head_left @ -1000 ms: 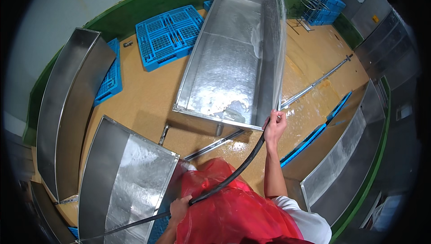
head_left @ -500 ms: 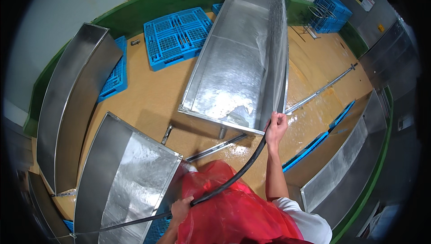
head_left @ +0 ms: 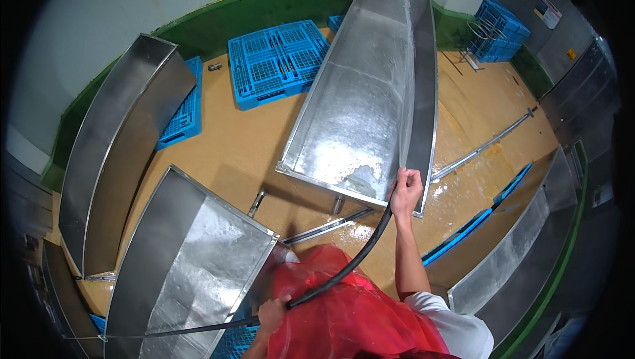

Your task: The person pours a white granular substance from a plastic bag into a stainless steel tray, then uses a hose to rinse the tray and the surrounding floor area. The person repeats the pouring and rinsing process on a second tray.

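Note:
A long stainless steel trough (head_left: 350,101) lies ahead of me, its inner surface wet and shining. My right hand (head_left: 407,190) is closed round the end of a black hose (head_left: 360,260) at the trough's near right corner. From there a water jet (head_left: 405,81) runs along the inside, by the right wall, toward the far end. Lower down, my left hand (head_left: 272,313) grips the same hose in front of my red apron (head_left: 337,319). The hose trails off to the left across a second steel trough (head_left: 205,253).
Another steel trough (head_left: 119,154) leans at the left, and one more (head_left: 516,253) stands at the right. Blue plastic pallets (head_left: 278,61) lie on the tan floor (head_left: 231,141). A metal pole (head_left: 486,147) crosses the wet floor on the right. Blue crates (head_left: 503,28) are stacked far right.
The water jet has swung left, from the trough's right rim onto its inside. The view has shifted slightly, so the surroundings sit lower and further right. Both hands keep hold of the hose.

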Demonstrator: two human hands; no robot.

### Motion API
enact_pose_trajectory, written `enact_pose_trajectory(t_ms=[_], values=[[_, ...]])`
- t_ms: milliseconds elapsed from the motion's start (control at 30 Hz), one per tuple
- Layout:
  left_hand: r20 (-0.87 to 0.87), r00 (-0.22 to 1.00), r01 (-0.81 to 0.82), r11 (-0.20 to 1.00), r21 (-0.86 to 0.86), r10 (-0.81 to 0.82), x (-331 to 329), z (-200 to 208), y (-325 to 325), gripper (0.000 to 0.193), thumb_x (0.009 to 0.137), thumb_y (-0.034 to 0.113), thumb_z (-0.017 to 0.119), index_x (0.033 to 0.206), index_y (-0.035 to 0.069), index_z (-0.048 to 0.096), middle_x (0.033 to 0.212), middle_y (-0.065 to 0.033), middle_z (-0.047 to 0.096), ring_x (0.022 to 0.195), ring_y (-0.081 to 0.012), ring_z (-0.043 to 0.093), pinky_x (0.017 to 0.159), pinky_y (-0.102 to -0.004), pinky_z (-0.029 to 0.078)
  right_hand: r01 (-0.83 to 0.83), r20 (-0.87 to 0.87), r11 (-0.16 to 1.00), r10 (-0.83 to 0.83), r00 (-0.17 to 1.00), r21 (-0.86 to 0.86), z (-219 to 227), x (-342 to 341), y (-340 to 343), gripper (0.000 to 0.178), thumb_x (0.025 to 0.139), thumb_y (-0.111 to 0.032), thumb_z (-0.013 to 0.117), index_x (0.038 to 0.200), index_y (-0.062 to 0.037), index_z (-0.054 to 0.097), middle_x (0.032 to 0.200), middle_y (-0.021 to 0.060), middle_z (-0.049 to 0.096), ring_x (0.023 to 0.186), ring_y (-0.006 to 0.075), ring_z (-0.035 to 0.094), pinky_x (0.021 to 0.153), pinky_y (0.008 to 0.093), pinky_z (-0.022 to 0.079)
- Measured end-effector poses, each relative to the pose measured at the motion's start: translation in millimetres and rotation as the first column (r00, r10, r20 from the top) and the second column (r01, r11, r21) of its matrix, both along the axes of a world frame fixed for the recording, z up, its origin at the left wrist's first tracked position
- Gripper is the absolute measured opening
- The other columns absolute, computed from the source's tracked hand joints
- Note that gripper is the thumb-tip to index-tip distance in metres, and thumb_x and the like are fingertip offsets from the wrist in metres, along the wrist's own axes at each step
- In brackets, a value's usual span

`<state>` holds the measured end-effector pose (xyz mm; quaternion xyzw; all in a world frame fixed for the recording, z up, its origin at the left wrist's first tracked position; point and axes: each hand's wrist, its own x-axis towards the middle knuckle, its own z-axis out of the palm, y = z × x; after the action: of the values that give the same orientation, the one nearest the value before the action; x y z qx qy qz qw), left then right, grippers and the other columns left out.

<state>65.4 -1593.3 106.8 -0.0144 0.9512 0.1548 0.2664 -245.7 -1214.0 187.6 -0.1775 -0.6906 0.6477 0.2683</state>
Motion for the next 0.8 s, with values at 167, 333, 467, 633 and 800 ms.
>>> enact_pose_trajectory(t_ms=[167, 333, 467, 633, 800], values=[[-0.028, 1.0, -0.01, 1.0, 0.016, 0.011, -3, 2, 0, 0.028, 0.098, 0.025, 0.058, 0.116, 0.035, 0.077, 0.079, -0.0177, 0.073, 0.074, -0.0386, 0.074, 0.067, -0.051, 0.058, -0.041, 0.009, 0.999, 0.041, 0.999, -0.001, 4, -7, -6, 0.026, 0.108, -0.024, 0.06, 0.09, -0.0062, 0.051, 0.059, 0.0019, 0.055, 0.044, 0.0078, 0.049, 0.04, 0.0258, 0.037], [-0.028, 0.999, -0.022, 1.0, 0.01, 0.022, -6, 0, 0, 0.028, 0.097, 0.025, 0.058, 0.117, 0.033, 0.077, 0.08, -0.0185, 0.073, 0.075, -0.0395, 0.074, 0.067, -0.0516, 0.058, -0.049, 0.01, 0.999, 0.049, 0.999, -0.015, 9, -13, -9, 0.027, 0.107, -0.023, 0.06, 0.09, -0.0058, 0.051, 0.059, 0.0015, 0.055, 0.044, 0.0074, 0.048, 0.04, 0.0264, 0.036], [-0.016, 1.0, -0.015, 1.0, 0.026, 0.015, -10, 4, 0, 0.029, 0.097, 0.023, 0.057, 0.117, 0.032, 0.076, 0.081, -0.0192, 0.073, 0.077, -0.0405, 0.074, 0.068, -0.053, 0.058, -0.044, 0.012, 0.999, 0.044, 0.999, -0.009, 10, -13, -9, 0.027, 0.107, -0.024, 0.06, 0.09, -0.0061, 0.05, 0.059, 0.0009, 0.054, 0.044, 0.0071, 0.047, 0.04, 0.0265, 0.035], [-0.024, 1.0, -0.004, 0.997, 0.079, 0.006, -21, 21, 4, 0.024, 0.097, 0.023, 0.057, 0.111, 0.03, 0.076, 0.08, -0.0194, 0.073, 0.077, -0.0419, 0.073, 0.068, -0.0541, 0.058, -0.017, 0.008, 0.999, 0.017, 1.0, -0.029, 9, -11, -5, 0.026, 0.108, -0.023, 0.06, 0.09, -0.0063, 0.051, 0.059, 0.001, 0.054, 0.044, 0.0069, 0.047, 0.04, 0.0265, 0.035], [-0.053, 0.999, 0.013, 0.994, 0.106, -0.008, -23, 18, 2, 0.02, 0.096, 0.024, 0.058, 0.107, 0.028, 0.075, 0.08, -0.0188, 0.073, 0.077, -0.0416, 0.073, 0.068, -0.0549, 0.057, 0.01, 0.006, 1.0, -0.01, 1.0, -0.005, 7, -6, 0, 0.025, 0.108, -0.022, 0.06, 0.09, -0.0062, 0.051, 0.059, 0.001, 0.054, 0.044, 0.0069, 0.047, 0.039, 0.0266, 0.035]])
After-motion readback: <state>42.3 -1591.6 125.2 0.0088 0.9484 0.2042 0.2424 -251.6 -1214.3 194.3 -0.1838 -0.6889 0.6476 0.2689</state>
